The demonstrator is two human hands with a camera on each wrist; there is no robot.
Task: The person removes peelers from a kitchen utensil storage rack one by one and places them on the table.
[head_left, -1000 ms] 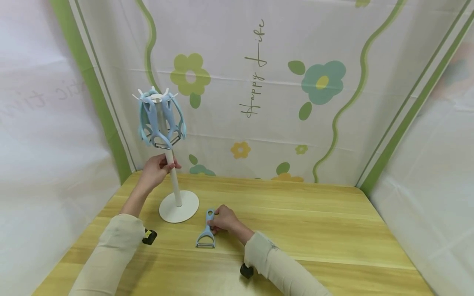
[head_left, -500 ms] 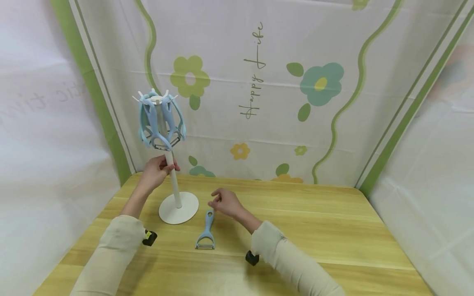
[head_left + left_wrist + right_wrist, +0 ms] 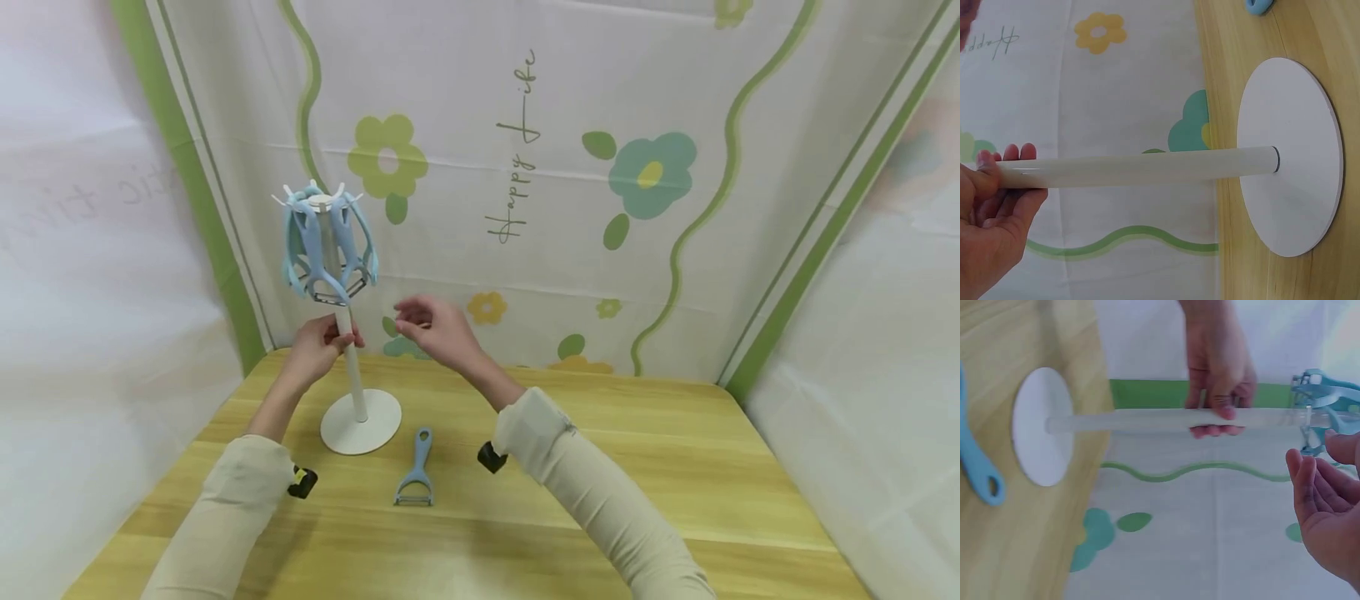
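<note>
My left hand (image 3: 318, 348) grips the white pole (image 3: 1147, 167) of a stand, thumb and fingers round it. Several blue and light-teal peelers (image 3: 311, 242) hang from the white hooks at the stand's top. A blue peeler (image 3: 421, 454) lies on the table to the right of the round white base (image 3: 378, 419), blade end toward me. In the air right of the pole is my right hand (image 3: 442, 333), below the level of the hanging peelers. Its fingers are loosely bent and hold nothing; in the right wrist view they appear near the hanging peelers (image 3: 1329, 394).
The wooden table (image 3: 600, 467) is bounded behind by a white curtain (image 3: 555, 275) with printed flowers and lettering. White fabric also closes both sides. A dark wrist device (image 3: 491, 457) sits at my right cuff, another (image 3: 302, 482) at my left.
My right hand has let go of the peeler on the table, risen and moved a little left toward the stand. The peeler stays on the table. My left hand keeps hold of the pole.
</note>
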